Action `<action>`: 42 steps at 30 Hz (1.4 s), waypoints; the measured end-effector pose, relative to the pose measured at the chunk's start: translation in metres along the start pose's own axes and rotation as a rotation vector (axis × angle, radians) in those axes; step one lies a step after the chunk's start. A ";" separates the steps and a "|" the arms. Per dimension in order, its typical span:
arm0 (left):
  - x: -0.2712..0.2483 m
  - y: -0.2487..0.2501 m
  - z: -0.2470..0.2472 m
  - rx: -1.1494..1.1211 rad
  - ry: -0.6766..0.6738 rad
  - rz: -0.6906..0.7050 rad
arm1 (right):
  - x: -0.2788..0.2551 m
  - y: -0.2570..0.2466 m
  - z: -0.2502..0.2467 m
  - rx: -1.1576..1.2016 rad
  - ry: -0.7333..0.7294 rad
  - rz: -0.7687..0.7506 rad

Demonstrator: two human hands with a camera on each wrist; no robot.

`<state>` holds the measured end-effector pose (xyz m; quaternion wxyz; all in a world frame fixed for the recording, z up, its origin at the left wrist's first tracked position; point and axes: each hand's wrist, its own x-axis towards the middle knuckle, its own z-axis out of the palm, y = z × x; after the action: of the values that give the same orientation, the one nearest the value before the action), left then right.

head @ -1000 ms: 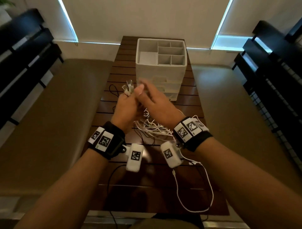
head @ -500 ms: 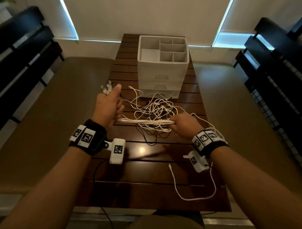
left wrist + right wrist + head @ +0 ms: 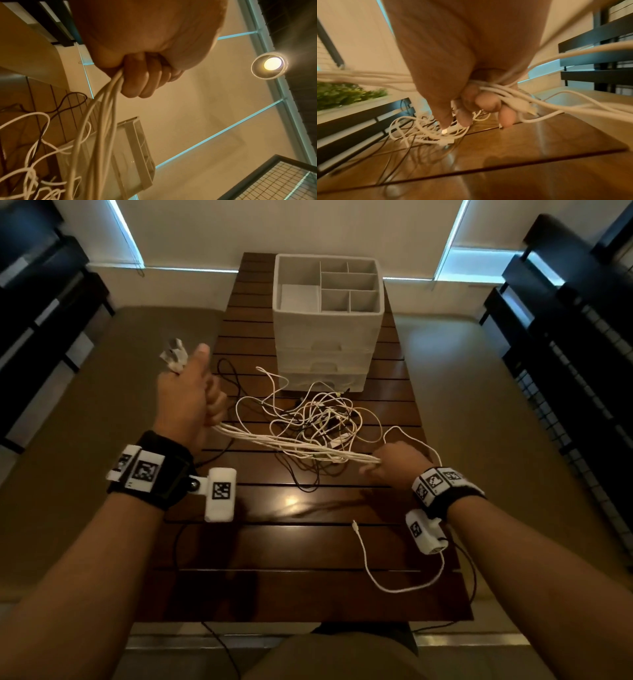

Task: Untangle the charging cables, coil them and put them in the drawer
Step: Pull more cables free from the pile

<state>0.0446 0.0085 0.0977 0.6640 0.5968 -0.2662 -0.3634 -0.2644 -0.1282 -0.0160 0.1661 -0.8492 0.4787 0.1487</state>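
Your left hand [image 3: 186,398] fingers [image 3: 137,81] curl tightly around the white cables [image 3: 294,445]; your right hand [image 3: 394,462] fingers [image 3: 486,102] clasp the same strands, stretched between both fists.

Bare arms, no sleeves. I've got a black wristband [image 3: 154,474] on my left wrist and another black band [image 3: 448,491] on the right, both with white square-code tags, plus a white camera pod [image 3: 221,498] clipped on each.
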 end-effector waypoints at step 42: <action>-0.021 -0.050 0.023 0.830 -0.550 0.105 | -0.006 0.020 -0.067 -0.367 0.172 0.110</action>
<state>0.0054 0.0107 0.0534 0.2933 0.6785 -0.5833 -0.3367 -0.2782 -0.1614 0.0443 -0.0411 -0.8472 0.5019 0.1692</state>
